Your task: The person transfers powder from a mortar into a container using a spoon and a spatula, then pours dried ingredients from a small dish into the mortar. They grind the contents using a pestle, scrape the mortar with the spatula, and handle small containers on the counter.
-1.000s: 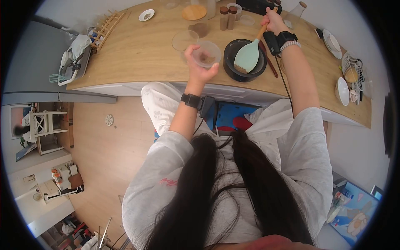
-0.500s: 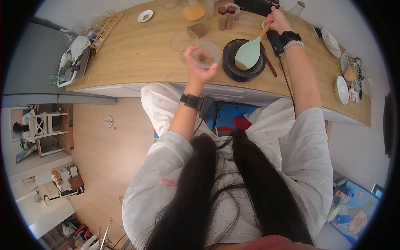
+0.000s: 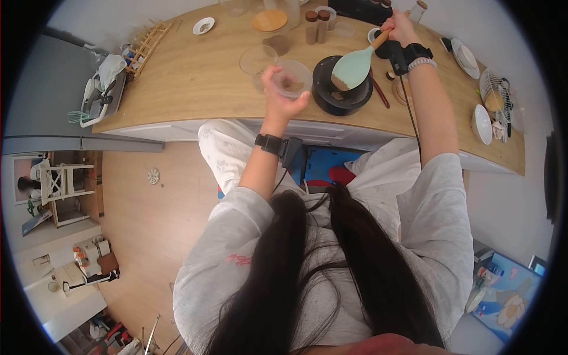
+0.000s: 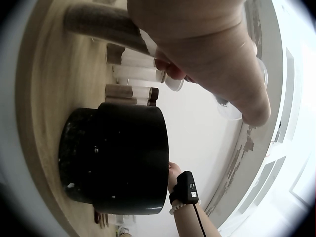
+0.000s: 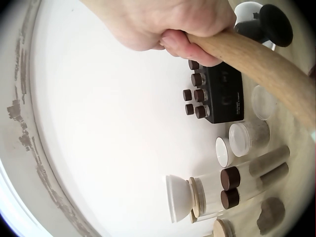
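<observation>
Head view: a long wooden desk [image 3: 195, 71] with a rounded front edge runs along a white wall, with wood-look floor below it. The left hand [image 3: 279, 94] grips a small clear plastic bowl [image 3: 290, 77] holding brown powder, raised above the desk's front edge just left of a round black mortar [image 3: 331, 94]. The right hand [image 3: 401, 26] is closed round the wooden handle of a pale green spatula [image 3: 353, 65], whose smooth blade hangs over the mortar's mouth. A second clear bowl [image 3: 256, 58] sits just behind the held one. The middle-left stretch of the desk shows bare wood; jars crowd the back edge and white dishes [image 3: 480, 125] the right end.

Left wrist view: the mortar [image 4: 118, 158] stands matte and thick-walled on the wood grain, glass jars with dark lids [image 4: 131, 93] just behind it. Fingers wrap the clear bowl's rim [image 4: 242, 106].

Right wrist view: fingers curl tightly round the rounded wooden handle [image 5: 256, 59]. Beyond it, against the wall, stand a black rack of dark-capped bottles [image 5: 219, 98] and tall jars with brown lids [image 5: 242, 185].
</observation>
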The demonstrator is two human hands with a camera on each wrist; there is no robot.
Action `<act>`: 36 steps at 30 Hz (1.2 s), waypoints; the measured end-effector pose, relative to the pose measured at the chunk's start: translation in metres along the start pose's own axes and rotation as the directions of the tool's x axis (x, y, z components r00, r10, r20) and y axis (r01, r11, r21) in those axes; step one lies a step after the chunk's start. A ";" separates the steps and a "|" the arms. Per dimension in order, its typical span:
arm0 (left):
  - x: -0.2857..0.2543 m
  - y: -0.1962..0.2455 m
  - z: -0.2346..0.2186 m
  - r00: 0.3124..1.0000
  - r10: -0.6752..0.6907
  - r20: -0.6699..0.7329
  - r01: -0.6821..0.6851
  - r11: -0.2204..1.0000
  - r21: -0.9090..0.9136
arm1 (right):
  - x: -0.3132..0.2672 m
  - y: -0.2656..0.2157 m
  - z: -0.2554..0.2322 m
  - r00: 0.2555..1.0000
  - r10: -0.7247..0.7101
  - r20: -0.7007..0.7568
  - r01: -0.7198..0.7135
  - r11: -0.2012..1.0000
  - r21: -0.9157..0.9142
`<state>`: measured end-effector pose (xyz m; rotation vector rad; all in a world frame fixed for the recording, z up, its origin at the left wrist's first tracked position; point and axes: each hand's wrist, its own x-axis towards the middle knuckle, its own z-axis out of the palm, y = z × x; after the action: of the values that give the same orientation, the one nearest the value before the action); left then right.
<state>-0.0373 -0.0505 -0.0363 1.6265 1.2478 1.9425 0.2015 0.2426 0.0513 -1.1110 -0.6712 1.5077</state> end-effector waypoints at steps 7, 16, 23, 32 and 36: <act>0.000 0.002 0.004 0.999 0.031 0.019 -0.031 0.999 0.009 | 0.038 -0.012 -0.022 0.997 0.046 0.055 -0.046 0.999 -0.001; 0.001 0.007 0.006 0.999 -0.002 0.038 -0.001 0.998 0.064 | 0.047 -0.017 -0.025 0.986 -0.003 0.165 -0.026 0.985 0.171; 0.004 0.005 0.009 0.997 0.071 0.014 -0.072 0.988 0.135 | -0.006 -0.021 0.018 1.000 0.026 0.015 -0.029 0.977 0.212; 0.005 0.009 0.010 0.998 0.057 -0.012 -0.056 0.993 0.104 | -0.026 -0.009 0.045 0.982 -0.040 0.186 0.025 0.996 0.083; 0.004 0.008 0.010 0.999 0.038 -0.017 -0.036 0.994 0.101 | -0.032 -0.008 0.061 0.978 -0.036 0.205 -0.010 0.975 0.221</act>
<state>-0.0272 -0.0485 -0.0276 1.6952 1.3525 1.9496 0.1491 0.2235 0.0920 -0.7857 -0.6332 1.6579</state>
